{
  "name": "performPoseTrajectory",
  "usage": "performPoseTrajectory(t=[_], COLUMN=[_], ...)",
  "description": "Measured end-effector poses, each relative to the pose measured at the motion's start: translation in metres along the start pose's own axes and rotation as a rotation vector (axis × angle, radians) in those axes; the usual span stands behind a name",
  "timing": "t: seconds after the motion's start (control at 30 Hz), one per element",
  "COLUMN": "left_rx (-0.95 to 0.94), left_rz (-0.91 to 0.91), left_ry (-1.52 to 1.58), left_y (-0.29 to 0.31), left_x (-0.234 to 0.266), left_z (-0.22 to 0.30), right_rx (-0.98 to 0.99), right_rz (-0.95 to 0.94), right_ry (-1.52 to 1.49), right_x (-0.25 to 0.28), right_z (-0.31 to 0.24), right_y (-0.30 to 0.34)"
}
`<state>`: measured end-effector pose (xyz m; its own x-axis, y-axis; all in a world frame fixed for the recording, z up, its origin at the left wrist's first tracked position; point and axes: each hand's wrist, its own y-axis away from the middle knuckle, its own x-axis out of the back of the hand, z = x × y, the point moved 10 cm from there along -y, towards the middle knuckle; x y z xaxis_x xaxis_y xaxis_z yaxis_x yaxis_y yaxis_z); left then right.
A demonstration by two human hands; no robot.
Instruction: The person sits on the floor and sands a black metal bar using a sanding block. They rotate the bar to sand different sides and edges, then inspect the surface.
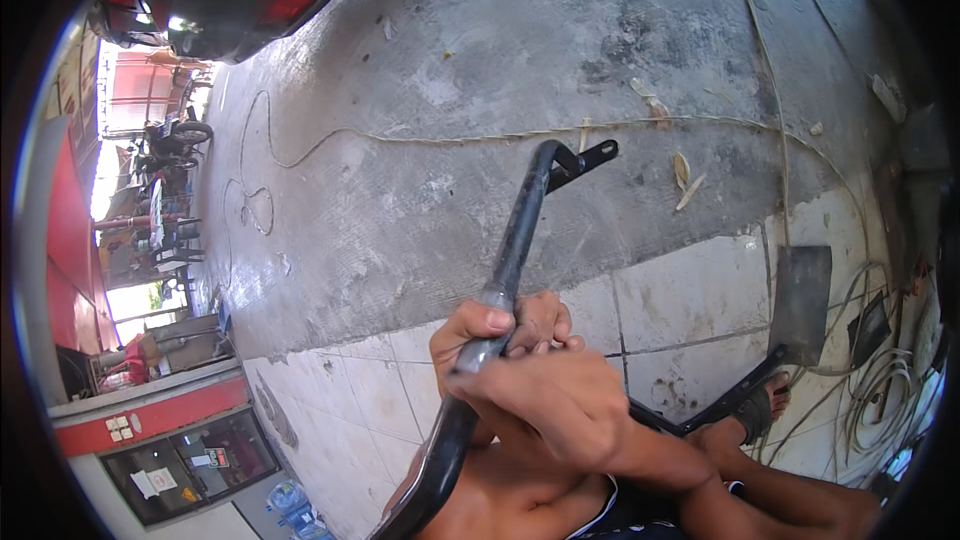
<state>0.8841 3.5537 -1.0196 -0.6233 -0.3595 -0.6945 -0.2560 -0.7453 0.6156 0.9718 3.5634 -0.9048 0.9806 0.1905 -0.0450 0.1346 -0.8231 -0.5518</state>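
A bent black metal tube point(520, 230) slants up from the lower left, with a flat, holed bracket point(598, 153) at its far end. Part of its middle is worn to a dull grey. My left hand point(462, 332) is closed around that grey stretch, thumb on top. Just below it, my right hand point(565, 395) lies across the tube with fingers curled against it. Whether anything thin sits under those fingers is hidden. Another black metal bar point(725, 402) runs beside my sandalled foot point(760, 410).
A long thin cord point(400, 138) winds across the concrete floor point(400, 230). White tiles point(690, 300) lie nearer me. At right are a dark flat sheet point(800, 302) and a coiled hose point(885, 405). A car point(240, 0) stands upper left; motorcycles point(175, 140) and water bottles point(292, 505) are farther left.
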Motion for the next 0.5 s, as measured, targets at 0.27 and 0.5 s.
performPoseTrajectory(t=[0.27, 0.5], left_rx=[-0.008, -0.015], left_rz=[0.002, 0.013], left_ry=[0.009, 0.025], left_y=[0.005, 0.006], left_x=[-0.001, 0.007], left_z=[0.001, 0.003], right_rx=[0.001, 0.026], right_rz=[0.075, -0.024], right_ry=[0.074, 0.093], right_x=[-0.003, -0.016], right_z=[0.002, 0.001], right_y=[-0.005, -0.022])
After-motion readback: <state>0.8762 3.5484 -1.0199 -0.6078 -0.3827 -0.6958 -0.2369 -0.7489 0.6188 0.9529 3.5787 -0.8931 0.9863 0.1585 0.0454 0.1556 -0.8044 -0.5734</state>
